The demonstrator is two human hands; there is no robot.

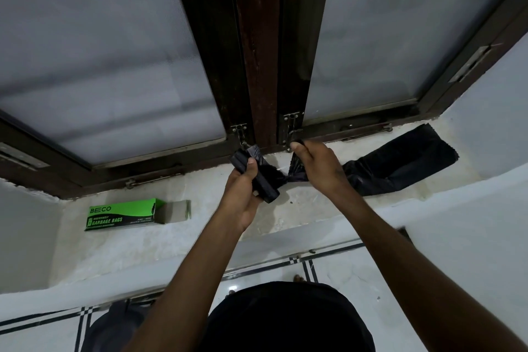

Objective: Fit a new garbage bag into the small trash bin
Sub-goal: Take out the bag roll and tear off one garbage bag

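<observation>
My left hand (243, 191) grips a black roll of garbage bags (264, 184) above the white window sill (177, 240). My right hand (317, 166) pinches one black garbage bag (400, 161) at the end nearest the roll. That bag lies stretched out flat to the right along the sill. A thin strip of black plastic still joins the bag to the roll, and it is partly torn between my hands. A dark rounded shape at the bottom left on the floor (114, 326) may be the trash bin; I cannot tell.
A green and black garbage bag box (125, 214), open at its right end, lies on the sill to the left. Dark wooden window frames (257, 51) with frosted panes stand right behind my hands. Below is a white tiled floor (343, 274) with black lines.
</observation>
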